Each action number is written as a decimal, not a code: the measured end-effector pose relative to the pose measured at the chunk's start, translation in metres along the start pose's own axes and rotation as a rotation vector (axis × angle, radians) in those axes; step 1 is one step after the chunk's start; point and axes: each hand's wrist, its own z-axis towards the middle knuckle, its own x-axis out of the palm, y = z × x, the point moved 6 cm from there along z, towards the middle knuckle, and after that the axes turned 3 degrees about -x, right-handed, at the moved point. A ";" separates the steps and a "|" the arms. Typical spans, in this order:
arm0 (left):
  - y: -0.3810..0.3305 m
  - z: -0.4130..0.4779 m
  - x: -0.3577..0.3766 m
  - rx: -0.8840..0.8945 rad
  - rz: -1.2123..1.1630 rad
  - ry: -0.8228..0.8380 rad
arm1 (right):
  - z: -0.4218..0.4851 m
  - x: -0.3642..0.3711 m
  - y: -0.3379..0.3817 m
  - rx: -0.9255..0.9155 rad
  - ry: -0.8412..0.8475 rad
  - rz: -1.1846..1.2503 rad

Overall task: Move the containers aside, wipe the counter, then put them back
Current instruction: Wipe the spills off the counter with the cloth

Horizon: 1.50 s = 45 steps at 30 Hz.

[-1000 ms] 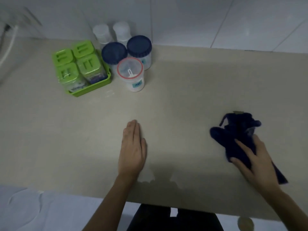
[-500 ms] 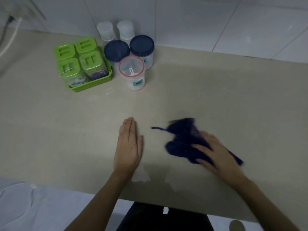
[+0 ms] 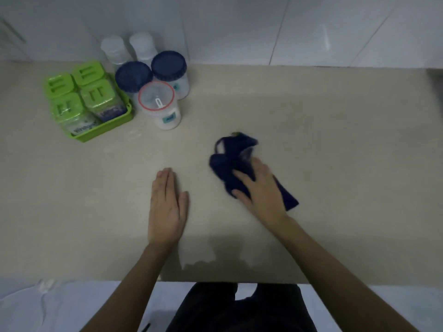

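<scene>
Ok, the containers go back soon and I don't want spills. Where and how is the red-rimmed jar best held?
Probably by its body, below the lid. The red-rimmed jar stands upright at the front of the cluster. Its near and right sides are open; blue-lidded jars crowd behind and the green tray sits to its left. So come in from the front-right with a wrap-around grip.
</scene>
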 end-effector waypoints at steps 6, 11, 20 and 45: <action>-0.025 -0.013 0.006 0.010 -0.039 0.021 | -0.038 0.012 0.028 -0.245 0.115 0.057; -0.095 -0.034 0.037 0.095 -0.085 0.090 | -0.084 -0.010 -0.035 -0.108 0.077 0.064; -0.244 -0.046 0.099 0.256 -0.119 0.160 | -0.146 -0.068 -0.172 0.156 -0.033 0.093; -0.353 -0.057 0.157 0.377 -0.130 0.216 | -0.270 -0.150 -0.309 0.687 -0.316 0.015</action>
